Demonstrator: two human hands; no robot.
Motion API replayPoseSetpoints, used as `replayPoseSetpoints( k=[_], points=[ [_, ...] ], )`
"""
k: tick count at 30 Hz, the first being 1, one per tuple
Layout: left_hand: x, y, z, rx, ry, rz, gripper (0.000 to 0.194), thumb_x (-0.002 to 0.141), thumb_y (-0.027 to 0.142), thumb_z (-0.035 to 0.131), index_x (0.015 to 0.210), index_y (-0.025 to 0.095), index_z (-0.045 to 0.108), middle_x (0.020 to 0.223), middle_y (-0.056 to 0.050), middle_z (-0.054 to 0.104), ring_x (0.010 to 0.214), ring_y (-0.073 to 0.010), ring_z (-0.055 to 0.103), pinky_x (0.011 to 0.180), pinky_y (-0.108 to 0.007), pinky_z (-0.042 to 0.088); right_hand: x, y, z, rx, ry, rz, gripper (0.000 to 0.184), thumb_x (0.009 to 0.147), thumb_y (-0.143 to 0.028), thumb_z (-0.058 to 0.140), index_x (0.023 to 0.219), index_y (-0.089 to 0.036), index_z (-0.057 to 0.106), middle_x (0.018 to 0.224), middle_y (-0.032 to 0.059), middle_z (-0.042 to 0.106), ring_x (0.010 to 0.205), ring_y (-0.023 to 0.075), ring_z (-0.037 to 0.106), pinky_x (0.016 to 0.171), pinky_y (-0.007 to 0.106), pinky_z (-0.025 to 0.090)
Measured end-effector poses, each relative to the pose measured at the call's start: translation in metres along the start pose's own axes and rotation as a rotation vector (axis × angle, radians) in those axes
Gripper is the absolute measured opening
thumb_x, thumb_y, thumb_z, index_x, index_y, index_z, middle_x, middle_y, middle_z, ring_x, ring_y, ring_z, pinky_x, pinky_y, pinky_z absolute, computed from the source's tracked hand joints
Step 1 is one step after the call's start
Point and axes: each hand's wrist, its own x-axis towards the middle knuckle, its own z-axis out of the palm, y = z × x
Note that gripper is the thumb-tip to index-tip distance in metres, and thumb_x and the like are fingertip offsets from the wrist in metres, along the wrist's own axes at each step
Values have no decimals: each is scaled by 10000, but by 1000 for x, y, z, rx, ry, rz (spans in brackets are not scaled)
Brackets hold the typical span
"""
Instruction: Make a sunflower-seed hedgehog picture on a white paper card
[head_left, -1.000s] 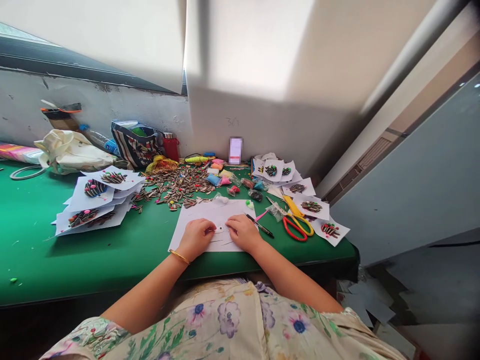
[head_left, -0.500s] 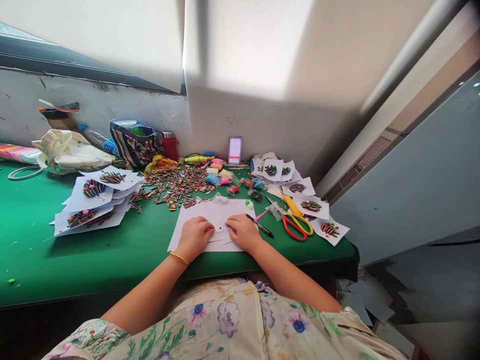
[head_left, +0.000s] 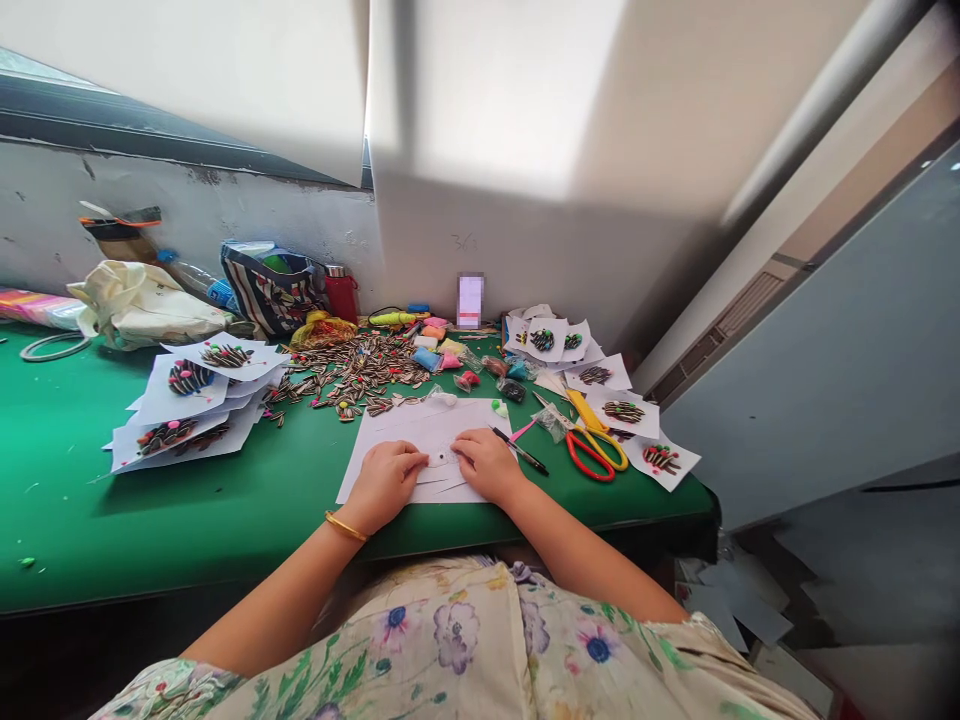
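White paper sheet (head_left: 420, 430) flat at the green table's (head_left: 187, 520) near edge, long axis left-right, pinned under left hand (head_left: 386, 480) and right hand (head_left: 487, 465), fingertips pinching a small piece, sunflower seeds (head_left: 352, 370) beyond.

A white sheet of paper (head_left: 420, 425) is pressed under both hands on a green table (head_left: 187, 520). Beyond the fingers, striped black-and-white sunflower seeds (head_left: 352, 368) are heaped. Red and yellow scissors (head_left: 596, 445) are seen right of the right hand (head_left: 487, 465). A gold bangle (head_left: 345, 526) is worn behind the left hand (head_left: 386, 478).
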Motion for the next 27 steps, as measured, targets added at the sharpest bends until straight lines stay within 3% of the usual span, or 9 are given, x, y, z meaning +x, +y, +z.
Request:
replayPoseSetpoints(
  k=[7,17,22,27],
  points=[
    [-9,6,-8,33,0,6,315,894,163,494,1041,261,756,1074,-44,749,1016,-231,667,1118,-500,317,-1,0,1,6,11,1,248,852,-114,608,1043,-206,738,1120,68,712,1066,232,597,985,381,486],
    [-10,19,-11,143,-13,20,342,901,151,484,1077,269,752,1088,-60,718,1040,-251,635,1120,-532,323,0,-1,0,-5,1,2,248,858,-117,608,1048,-214,736,1115,71,709,1066,227,597,983,377,487],
    [-11,15,-9,111,2,-8,436,886,102,455,1217,265,689,1125,-67,706,1076,-246,628,1120,-520,338,-1,-1,0,2,9,4,246,857,-119,611,1049,-207,738,1118,68,710,1069,231,596,983,377,488],
    [-11,17,-10,143,-33,15,425,884,104,460,1145,315,720,1082,-54,687,1038,-243,615,1127,-553,315,-1,-1,0,-5,12,1,250,854,-122,610,1049,-215,737,1119,69,710,1066,232,596,975,379,493]
  ],
)
